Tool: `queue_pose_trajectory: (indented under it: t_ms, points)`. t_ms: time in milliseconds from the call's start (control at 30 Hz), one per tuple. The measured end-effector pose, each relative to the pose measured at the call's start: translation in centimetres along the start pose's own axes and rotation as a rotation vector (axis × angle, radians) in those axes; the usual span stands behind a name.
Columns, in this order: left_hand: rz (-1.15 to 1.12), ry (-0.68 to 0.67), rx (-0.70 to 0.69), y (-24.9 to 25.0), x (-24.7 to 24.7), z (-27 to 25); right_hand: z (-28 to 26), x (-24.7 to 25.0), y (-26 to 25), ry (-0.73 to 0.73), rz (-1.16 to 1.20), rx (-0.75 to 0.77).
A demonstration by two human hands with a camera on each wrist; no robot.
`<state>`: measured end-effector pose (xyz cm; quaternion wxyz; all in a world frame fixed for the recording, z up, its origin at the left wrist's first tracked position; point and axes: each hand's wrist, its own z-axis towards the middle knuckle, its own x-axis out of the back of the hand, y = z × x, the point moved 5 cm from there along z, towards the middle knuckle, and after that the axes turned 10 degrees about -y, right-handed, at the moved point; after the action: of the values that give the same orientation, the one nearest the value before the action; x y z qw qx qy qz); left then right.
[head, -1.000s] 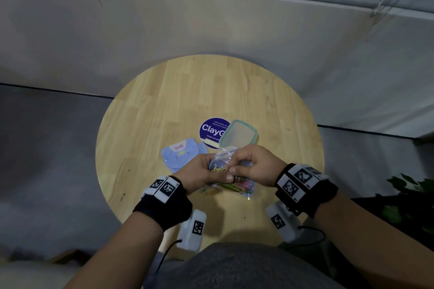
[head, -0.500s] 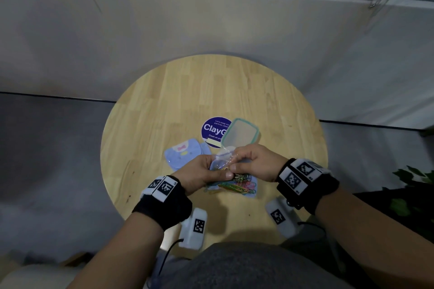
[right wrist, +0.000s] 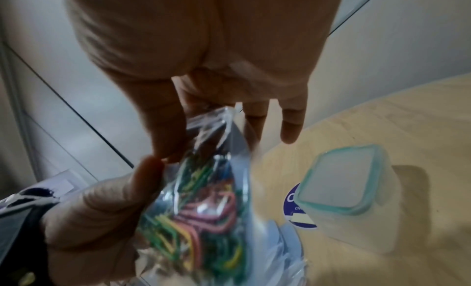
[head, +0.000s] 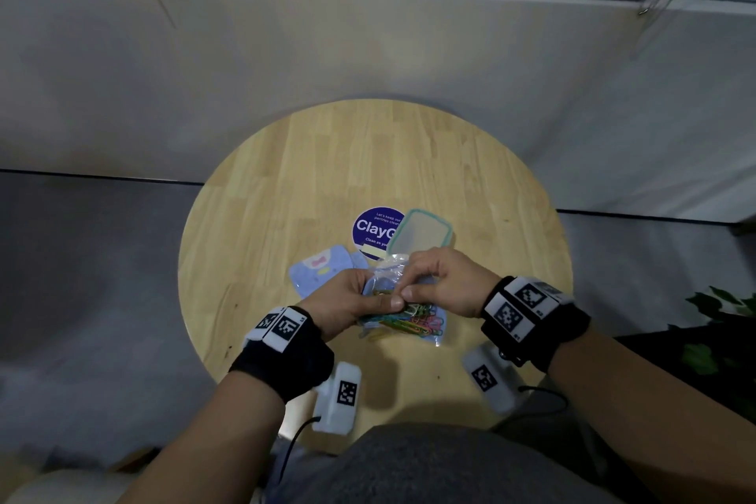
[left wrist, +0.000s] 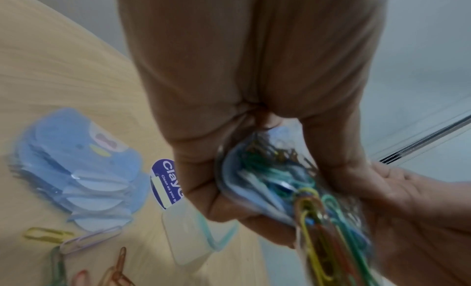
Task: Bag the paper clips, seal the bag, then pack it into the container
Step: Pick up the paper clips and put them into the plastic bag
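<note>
while both hands work over the near part of the round table (head: 368,160), the left hand (head: 343,305) curls its fingers and thumb round the lower body of the clear bag (right wrist: 201,199), cradling it from beneath, and the right hand (head: 442,282) pinches the bag's top edge between thumb and forefinger, its other fingers (right wrist: 293,125) hanging loose and straight. the bag is held just above the wood, between the two hands, and the coloured paper clips (left wrist: 313,207) bunch in its belly; the left wrist view is blurred, so whether the mouth is pressed closed cannot be told.

the bag looks thin, soft and slick, light in itself but lumpy with wire clips that will slide to whichever corner hangs lowest. it should be held by the stiffer strip at the mouth, with a second grip under the bulge, as a pinch on the film alone would likely slip or let clips poke through. a few loose clips (left wrist: 84,240) lie on the table beside a stack of blue paper cut-outs (left wrist: 76,165). beyond the hands stands the teal-rimmed container (right wrist: 339,181), partly over a purple round sticker (head: 374,231), and apart from the bag.
</note>
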<state>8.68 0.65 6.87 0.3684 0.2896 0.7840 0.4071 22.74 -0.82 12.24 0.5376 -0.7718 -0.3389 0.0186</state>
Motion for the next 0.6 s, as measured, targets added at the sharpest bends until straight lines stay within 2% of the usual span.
queue_pose_trajectory:
  t_ms: [100, 167, 267, 400, 467, 500, 567, 600]
  points:
    - [0.016, 0.005, -0.001, 0.2, -0.2, -0.1, 0.1, 0.1, 0.1, -0.084, -0.018, -0.033]
    - [0.010, 0.038, -0.010, 0.2, 0.0, 0.0, 0.1, 0.6, 0.0, -0.007, -0.006, -0.025]
    - [-0.028, 0.068, -0.005, 0.5, 0.3, -0.1, -0.3, 1.1, -0.3, 0.202, 0.050, 0.024]
    - [0.083, 0.091, 0.027, 1.1, 0.3, -0.2, 0.1, 0.3, 0.7, 0.142, -0.022, -0.046]
    - [0.250, 0.192, 0.007, 1.4, 0.8, 0.0, 0.5, 0.0, 1.8, 0.167, -0.059, -0.125]
    - [0.402, 0.295, 0.020, 1.5, 1.2, -0.1, 0.7, -0.1, 2.2, 0.215, -0.071, -0.160]
    - [0.695, 0.463, 0.085, 1.7, 0.9, -0.6, 0.9, -0.2, 2.8, 0.328, -0.081, -0.217]
    - [0.781, 0.482, 0.121, 1.6, 0.4, -0.7, 0.9, -0.3, 2.8, 0.364, -0.077, -0.233]
